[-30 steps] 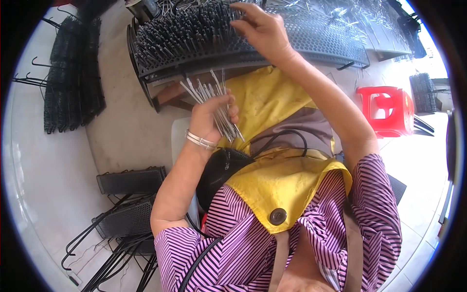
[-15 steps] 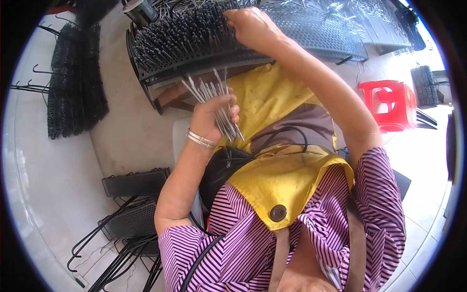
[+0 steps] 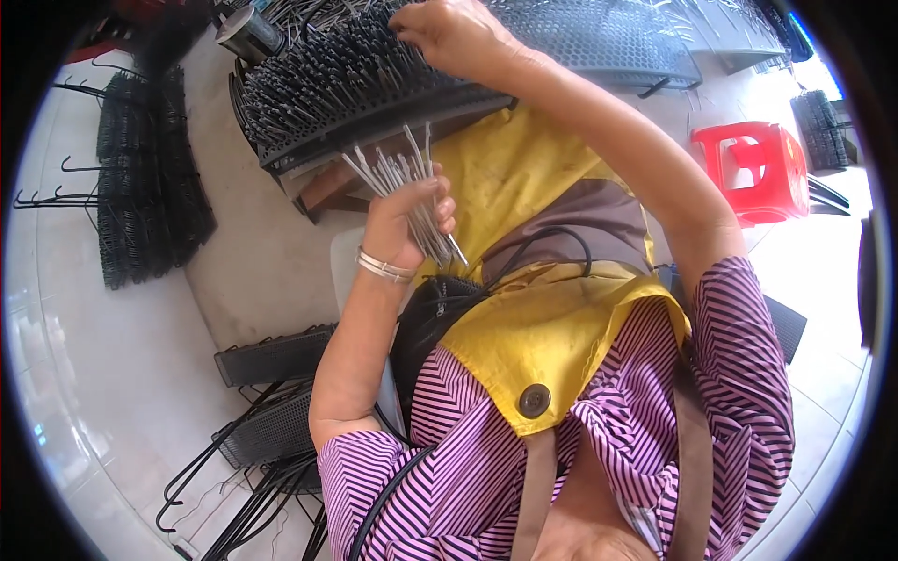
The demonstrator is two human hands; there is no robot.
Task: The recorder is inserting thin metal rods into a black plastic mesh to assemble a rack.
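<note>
My left hand (image 3: 412,217) is closed round a bundle of thin silvery metal rods (image 3: 396,171), held over my lap and fanning out at the top. In front of me stands a black perforated rack (image 3: 374,114) with many dark, slender rods (image 3: 323,79) packed upright in its holes. My right hand (image 3: 456,37) is over the right part of these rods, thumb and fingers pinched together at the tips. Whatever lies between those fingertips is too small to make out.
A metal can (image 3: 251,35) stands at the rack's far left. The perforated surface (image 3: 589,42) continues rightward, with loose silvery rods beyond. Black hooked racks (image 3: 140,178) hang at the left, and more black perforated trays (image 3: 271,425) lie lower left. A red stool (image 3: 751,173) stands right.
My right hand has moved left along the rods with its fingertips pinched. The view has shifted slightly. My left hand still grips its bundle, nearly in the same place.
</note>
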